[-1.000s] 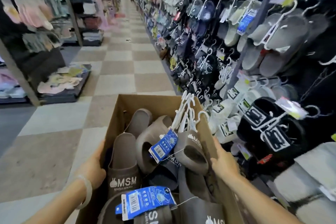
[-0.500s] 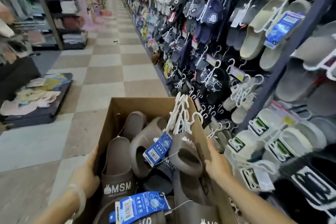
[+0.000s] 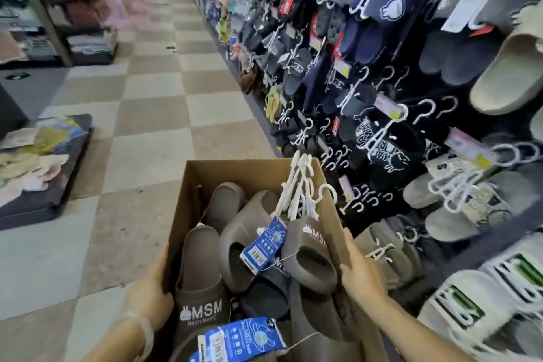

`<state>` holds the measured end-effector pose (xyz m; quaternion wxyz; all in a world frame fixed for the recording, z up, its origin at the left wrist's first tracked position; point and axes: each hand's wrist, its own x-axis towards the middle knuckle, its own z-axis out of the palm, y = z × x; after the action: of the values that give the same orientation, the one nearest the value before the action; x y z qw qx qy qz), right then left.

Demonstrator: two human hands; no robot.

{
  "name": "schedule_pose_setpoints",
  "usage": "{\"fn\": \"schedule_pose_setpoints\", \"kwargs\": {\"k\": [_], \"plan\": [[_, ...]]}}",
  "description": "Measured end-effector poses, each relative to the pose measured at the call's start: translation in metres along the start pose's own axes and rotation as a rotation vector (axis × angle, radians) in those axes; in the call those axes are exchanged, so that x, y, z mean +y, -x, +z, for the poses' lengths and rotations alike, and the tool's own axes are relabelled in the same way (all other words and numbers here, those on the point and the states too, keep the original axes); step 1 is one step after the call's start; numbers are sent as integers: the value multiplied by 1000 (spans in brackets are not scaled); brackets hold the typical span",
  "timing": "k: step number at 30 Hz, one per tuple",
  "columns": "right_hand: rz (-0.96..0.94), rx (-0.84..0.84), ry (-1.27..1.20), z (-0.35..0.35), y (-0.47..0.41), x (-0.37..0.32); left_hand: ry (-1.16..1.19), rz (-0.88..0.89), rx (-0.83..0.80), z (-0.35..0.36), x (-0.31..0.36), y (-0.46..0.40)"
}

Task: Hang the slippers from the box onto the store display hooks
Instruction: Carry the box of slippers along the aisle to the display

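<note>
the cardboard box (image 3: 249,173) sits low in the view at about 6 o'clock, carried along the aisle with a hand on each side wall. the left hand (image 3: 152,291) presses the outside of the wall at 8 o'clock, thumb hooked over the rim, while the right hand (image 3: 360,275) clasps the opposite wall at 4 o'clock, fingers laid along the cardboard; both hold the box and nothing else. inside lie the brown slippers (image 3: 308,256), several pairs heaped together, with a bunch of white hangers (image 3: 299,188) sticking up toward 12 o'clock and blue tags (image 3: 264,244) draped over them. the display wall (image 3: 379,138) runs from 1 to 4 o'clock, crowded with hung slippers; some white hooks (image 3: 423,106) near 2 o'clock look bare. nothing from the box seems to be hung yet, so this reads as the carrying and positioning step. the next move probably calls for setting the box down or propping it on one arm to free a hand, then lifting one pair by its hanger without snagging the tangled bunch, and finding a free hook.
</note>
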<state>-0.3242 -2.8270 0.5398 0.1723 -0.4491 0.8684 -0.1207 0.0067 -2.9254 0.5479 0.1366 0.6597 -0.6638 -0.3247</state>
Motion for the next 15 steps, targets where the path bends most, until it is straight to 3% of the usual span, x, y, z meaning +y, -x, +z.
{"fn": "schedule_pose_setpoints", "kwargs": {"k": [8, 15], "plan": [[80, -3, 25, 71, -95, -28, -58, -17, -24, 33, -27, -123], [52, -67, 69, 157, -186, -8, -64, -112, -35, 118, -70, -205]]}}
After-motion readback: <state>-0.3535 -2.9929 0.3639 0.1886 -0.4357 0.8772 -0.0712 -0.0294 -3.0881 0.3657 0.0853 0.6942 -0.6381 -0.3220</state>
